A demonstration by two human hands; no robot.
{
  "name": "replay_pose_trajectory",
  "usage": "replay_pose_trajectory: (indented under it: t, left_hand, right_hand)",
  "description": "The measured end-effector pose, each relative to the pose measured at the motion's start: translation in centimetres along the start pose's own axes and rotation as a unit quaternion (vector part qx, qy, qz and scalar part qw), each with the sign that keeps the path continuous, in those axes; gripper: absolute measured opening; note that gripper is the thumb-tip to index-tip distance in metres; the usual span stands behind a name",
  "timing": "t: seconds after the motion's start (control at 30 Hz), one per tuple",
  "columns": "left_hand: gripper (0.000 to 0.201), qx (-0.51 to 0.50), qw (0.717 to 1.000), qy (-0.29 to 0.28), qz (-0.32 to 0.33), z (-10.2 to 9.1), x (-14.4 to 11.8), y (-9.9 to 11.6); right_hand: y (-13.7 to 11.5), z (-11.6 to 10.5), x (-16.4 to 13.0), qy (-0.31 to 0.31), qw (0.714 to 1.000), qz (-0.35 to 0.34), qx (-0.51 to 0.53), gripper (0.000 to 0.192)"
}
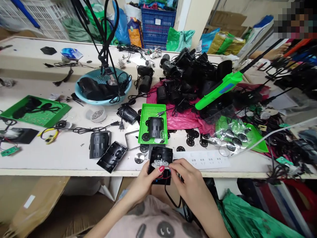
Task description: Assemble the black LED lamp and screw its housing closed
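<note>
At the table's front edge my left hand (146,180) grips an opened black plastic housing (160,153), its thumb pressed against a clear lens disc (160,163) in front of it. Red and blue wires show below the disc, and a black cord (170,196) hangs down from the housing. My right hand (185,173) is closed in a pinch at the disc's right edge; whether it grips the disc or a wire cannot be made out. Just beyond lies a green perforated tray (141,129) holding a black cylindrical housing (156,127).
Left of my hands lie two black housing parts (99,144) (112,156). A blue basket (80,94) and a cup of screws (96,115) stand behind. A green electric screwdriver (219,90) hangs over piled black units (183,72). A white power strip (203,158) lies to the right.
</note>
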State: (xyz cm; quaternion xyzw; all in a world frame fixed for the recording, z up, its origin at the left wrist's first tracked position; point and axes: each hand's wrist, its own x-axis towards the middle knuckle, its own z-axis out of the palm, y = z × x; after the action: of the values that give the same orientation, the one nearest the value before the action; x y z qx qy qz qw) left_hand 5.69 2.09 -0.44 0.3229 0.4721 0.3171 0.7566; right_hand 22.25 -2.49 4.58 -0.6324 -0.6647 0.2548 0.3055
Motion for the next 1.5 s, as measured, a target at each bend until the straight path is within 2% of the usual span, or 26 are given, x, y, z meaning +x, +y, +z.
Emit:
replay_pose_trajectory:
  t: [0.33,0.47,0.6,0.67,0.73,0.83,0.93,1.03,1.2,1.4,1.5]
  left_hand:
    - [0.055,-0.014,1.000,0.001,0.006,0.3,-0.2,0.0]
    - [0.059,-0.024,1.000,0.012,-0.003,0.5,-0.2,0.4]
    - [0.060,-0.042,0.998,0.040,-0.029,0.2,0.2,0.6]
    - [0.062,-0.042,0.996,0.061,-0.039,-0.3,0.8,0.5]
    - [0.065,-0.045,0.994,0.086,-0.051,-0.7,1.4,0.5]
    - [0.056,-0.057,0.990,0.099,-0.078,-0.8,1.8,1.1]
    - [0.043,-0.068,0.987,0.097,-0.105,-0.6,1.8,1.8]
    - [0.042,-0.077,0.988,0.092,-0.099,-0.7,2.1,1.5]
    - [0.052,-0.082,0.988,0.089,-0.096,-1.2,2.9,0.1]
    - [0.045,-0.071,0.985,0.118,-0.100,-0.1,2.6,0.7]
    - [0.043,-0.082,0.986,0.109,-0.095,0.6,2.4,1.3]
  right_hand:
    - [-0.1,0.2,0.0,0.004,1.000,-0.004,0.000,0.019]
    - [-0.4,0.1,0.2,-0.001,1.000,0.001,0.007,0.021]
    - [-0.2,-0.4,0.6,-0.020,0.996,0.025,0.084,0.022]
    - [1.6,-1.3,0.8,0.001,0.987,0.059,0.148,0.024]
    - [4.7,-3.1,0.8,0.095,0.976,0.113,0.159,0.025]
    - [10.6,-6.9,0.3,0.278,0.935,0.203,0.085,0.037]
    - [15.7,-10.4,-0.7,0.360,0.891,0.277,0.018,0.038]
    - [18.5,-11.7,-1.5,0.367,0.863,0.347,-0.025,0.036]
    - [19.7,-10.5,-2.0,0.365,0.823,0.432,-0.054,0.038]
    - [19.8,-9.1,-1.2,0.348,0.820,0.451,-0.061,0.044]
    - [20.7,-9.0,-0.7,0.344,0.813,0.467,-0.054,0.049]
